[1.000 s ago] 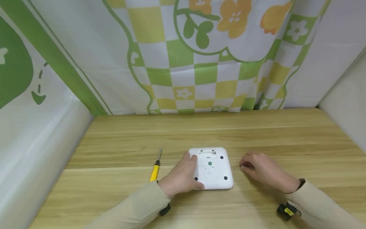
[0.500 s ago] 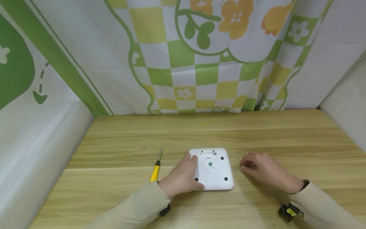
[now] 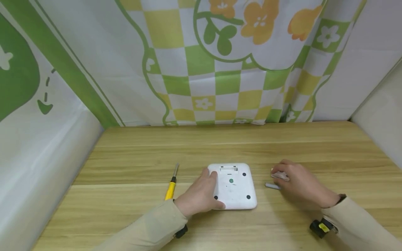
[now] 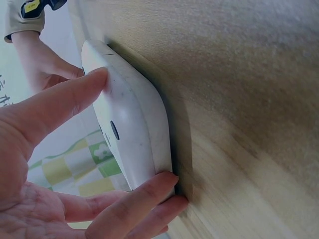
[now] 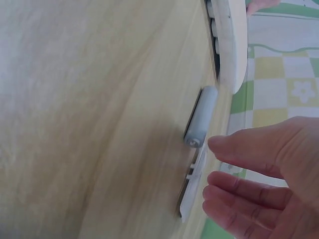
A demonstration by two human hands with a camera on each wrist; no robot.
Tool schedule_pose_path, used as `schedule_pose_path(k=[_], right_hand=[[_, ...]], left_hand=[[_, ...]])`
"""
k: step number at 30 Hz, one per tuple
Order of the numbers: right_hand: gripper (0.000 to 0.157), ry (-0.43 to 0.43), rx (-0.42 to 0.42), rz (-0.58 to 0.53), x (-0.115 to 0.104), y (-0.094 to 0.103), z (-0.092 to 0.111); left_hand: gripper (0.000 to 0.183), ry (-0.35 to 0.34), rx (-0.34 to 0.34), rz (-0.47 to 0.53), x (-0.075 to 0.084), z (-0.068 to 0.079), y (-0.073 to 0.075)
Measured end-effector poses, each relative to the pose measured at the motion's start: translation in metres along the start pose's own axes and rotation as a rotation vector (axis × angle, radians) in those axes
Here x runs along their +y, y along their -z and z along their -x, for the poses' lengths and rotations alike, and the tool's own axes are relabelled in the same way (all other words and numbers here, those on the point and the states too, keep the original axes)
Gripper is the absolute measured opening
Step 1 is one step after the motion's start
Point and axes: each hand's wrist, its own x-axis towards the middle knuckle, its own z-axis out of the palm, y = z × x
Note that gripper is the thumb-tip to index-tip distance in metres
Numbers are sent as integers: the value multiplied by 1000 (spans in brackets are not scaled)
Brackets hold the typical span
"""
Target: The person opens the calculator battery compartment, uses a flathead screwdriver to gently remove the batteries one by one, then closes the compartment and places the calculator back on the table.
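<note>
A white calculator (image 3: 233, 190) lies face down on the table, its battery slot (image 3: 229, 169) uncovered at the far end. My left hand (image 3: 201, 193) grips its left side, the thumb at the near edge and the fingers around the far left corner. Grey keys show under the calculator in the right wrist view. To its right, a grey battery (image 5: 202, 117) lies on the table, and a small pale battery cover (image 5: 193, 186) lies close by. Over these two is my right hand (image 3: 296, 183), thumb and fingers parted in the right wrist view, with no visible hold on either.
A yellow-handled screwdriver (image 3: 171, 186) lies left of the left hand, tip pointing away. The wooden table (image 3: 141, 150) ends at a green and yellow checked curtain (image 3: 226, 83) behind, with pale walls at both sides.
My right fingers, earlier drawn together at the table, have parted and shifted slightly right and away. The battery and cover, hidden before, now show. The left hand stays on the calculator.
</note>
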Motion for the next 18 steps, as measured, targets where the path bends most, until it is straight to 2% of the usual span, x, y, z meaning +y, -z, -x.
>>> schedule_pose_path(k=[5,18], right_hand=[[15,-21,-19,13,5,0,1],[14,-38,-8,38,11,-2,1]], left_hand=[[90,3,-1,6,-1,0,0],[88,12,-11,12,-1,-1,-1]])
